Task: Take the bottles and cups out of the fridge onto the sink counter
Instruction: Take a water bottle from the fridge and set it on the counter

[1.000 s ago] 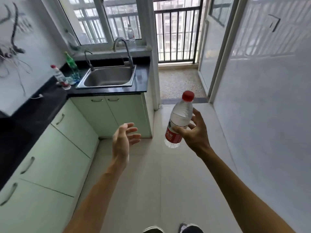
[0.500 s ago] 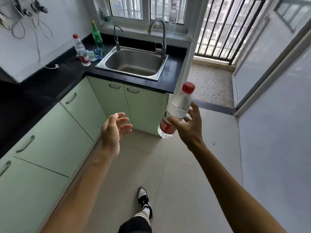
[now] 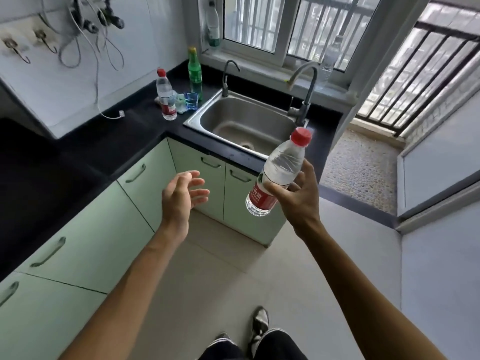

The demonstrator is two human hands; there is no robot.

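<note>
My right hand [image 3: 298, 196] grips a clear water bottle [image 3: 279, 172] with a red cap and red label, tilted, in the air in front of the sink cabinet. My left hand [image 3: 181, 196] hangs empty beside it, fingers spread. On the black sink counter [image 3: 124, 136], left of the steel sink [image 3: 244, 123], stand a second red-capped water bottle [image 3: 165, 94], a green bottle [image 3: 194, 70] and a small blue cup [image 3: 191, 100] next to a crumpled cloth. The fridge is out of view.
Two taps [image 3: 306, 84] rise behind the sink. More bottles stand on the window sill [image 3: 213, 24]. Pale green cabinets [image 3: 85, 242] line the left side. Cables hang on the left wall [image 3: 85, 35]. A white wall stands at right; a barred balcony doorway lies beyond.
I have walked closer to the sink counter, which now fills more of the view. Both hands keep their pose, the right one still carrying the bottle.
</note>
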